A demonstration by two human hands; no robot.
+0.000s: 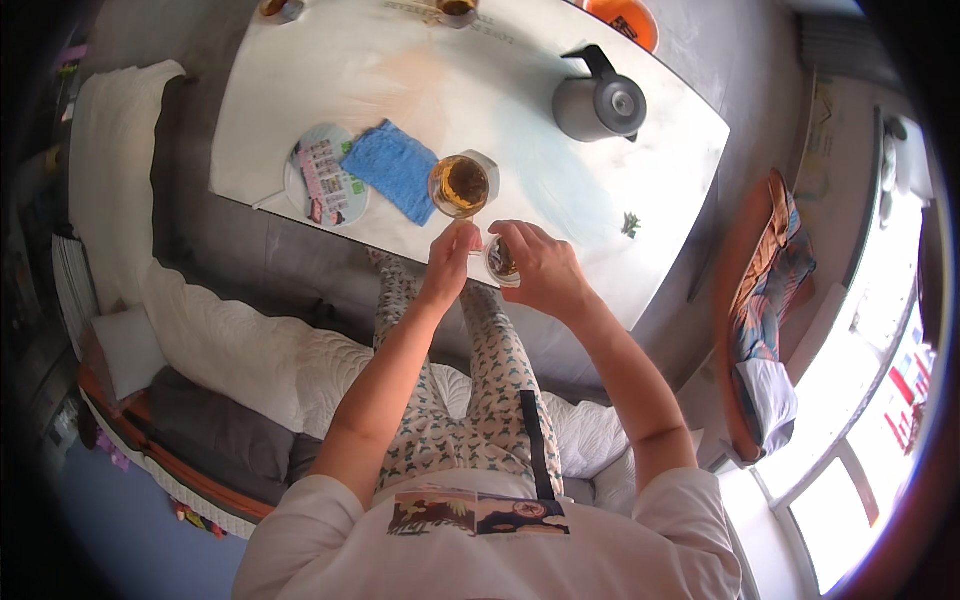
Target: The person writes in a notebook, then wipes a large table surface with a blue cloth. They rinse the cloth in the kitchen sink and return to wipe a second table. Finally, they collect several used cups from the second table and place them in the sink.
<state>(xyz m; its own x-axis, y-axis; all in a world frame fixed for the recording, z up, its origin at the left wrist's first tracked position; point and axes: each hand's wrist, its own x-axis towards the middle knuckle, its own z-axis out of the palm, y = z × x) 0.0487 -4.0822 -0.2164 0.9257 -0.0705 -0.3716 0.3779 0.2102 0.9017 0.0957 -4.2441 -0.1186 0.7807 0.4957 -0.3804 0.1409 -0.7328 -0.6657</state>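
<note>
A glass pitcher (463, 189) of amber liquid stands near the table's front edge, its handle towards me. My left hand (450, 261) is closed at that handle, the fingers partly hiding it. Just right of it, my right hand (541, 264) curls around the rim of a small clear glass cup (495, 262). Something dark shows inside the cup; what it is, I cannot tell. Both hands are close together over the front edge of the white table (525, 97). A folded blue cloth (396, 169) lies left of the pitcher.
Left of the cloth is a round printed fan (327, 176) with a white handle. A grey thermal jug (596, 105) stands at the right rear. More drinks in glasses (456, 9) sit along the far edge, beyond which is an orange container (626, 21). A sofa (225, 345) runs behind me.
</note>
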